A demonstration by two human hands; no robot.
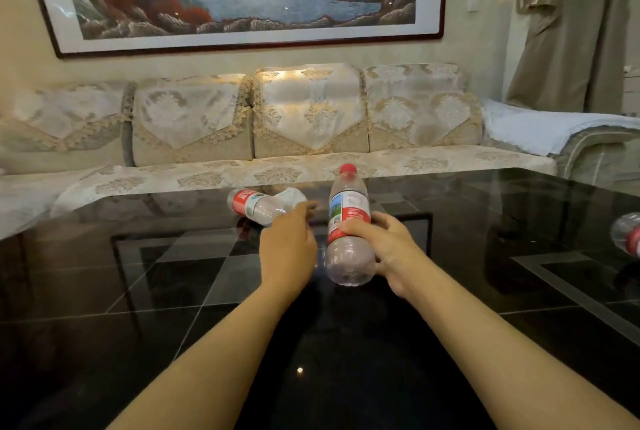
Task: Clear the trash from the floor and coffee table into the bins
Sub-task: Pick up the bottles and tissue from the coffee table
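Two hands out over the dark glossy counter (pixel 138 291) now. Our right hand (pixel 384 249) is wrapped around an upright clear bottle (pixel 348 222) with a red cap and red label, fingers across the label, its base lifted just off the surface. Our left hand (pixel 287 249) reaches forward, fingers loosely curled and gripping nothing, fingertips at a second bottle (pixel 254 206) lying on its side; whether they touch it we cannot tell. Just behind that one sits a crumpled white tissue (pixel 291 196). Wide bare surface spreads left and toward us. At the far right edge a third bottle (pixel 627 234) pokes in, well apart. Beyond the counter's far edge runs the patterned sofa (pixel 311 118).
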